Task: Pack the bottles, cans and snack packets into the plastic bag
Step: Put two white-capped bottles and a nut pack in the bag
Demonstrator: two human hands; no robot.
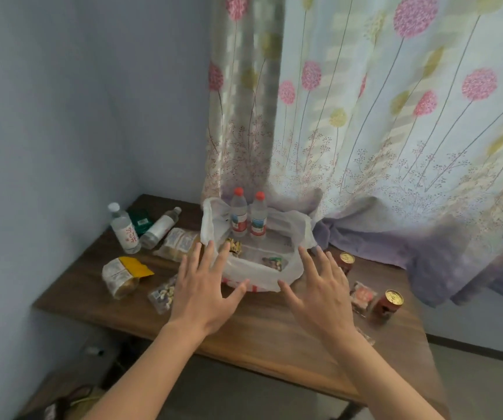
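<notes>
Status: packing is partly done. The plastic bag [262, 277], thin, white, translucent and crumpled, sits toward the far edge of the wooden table [274, 338] with its mouth open. Two red-capped bottles [239, 216] stand upright at its far side, apparently inside, and two small snack packets [273, 263] lie on its floor. Left to pack:

- **Far left corner:** a clear white-capped bottle [124, 231] standing, a second clear bottle [159, 228] lying on its side, a green packet [141, 221] and a flat cracker packet [179, 244].
- **Left edge:** a yellow-topped packet [123, 275] and a clear nut packet [162, 294].
- **Right edge:** two red cans [391, 301] with gold lids and a pink packet [362, 297].

The left hand [200, 286] and right hand [320, 286] are both spread flat, fingers straight, over the bag's near rim, gripping nothing. Contact with the film cannot be confirmed. The remaining load mixes rigid cylinders with soft, crinkly pouches.
</notes>
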